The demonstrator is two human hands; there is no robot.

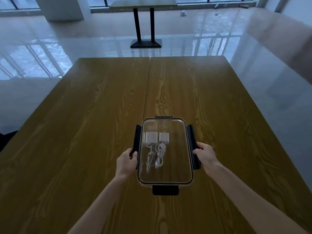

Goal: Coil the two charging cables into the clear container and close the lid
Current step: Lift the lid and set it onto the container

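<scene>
Clear container (165,173) between both hands, left hand (126,160), right hand (205,154) gripping side latches

White cables (156,157), black latches (192,146)

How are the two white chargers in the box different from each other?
The left charger has a bigger plug block than the right charger. The left charger's cable trails down longer and straighter, while the right charger's cable sits in a tighter, loopier bundle. The left charger lies nearer the left hand, the right charger nearer the middle of the clear container. Both are white, bundled, and lie side by side under the lid.
</scene>
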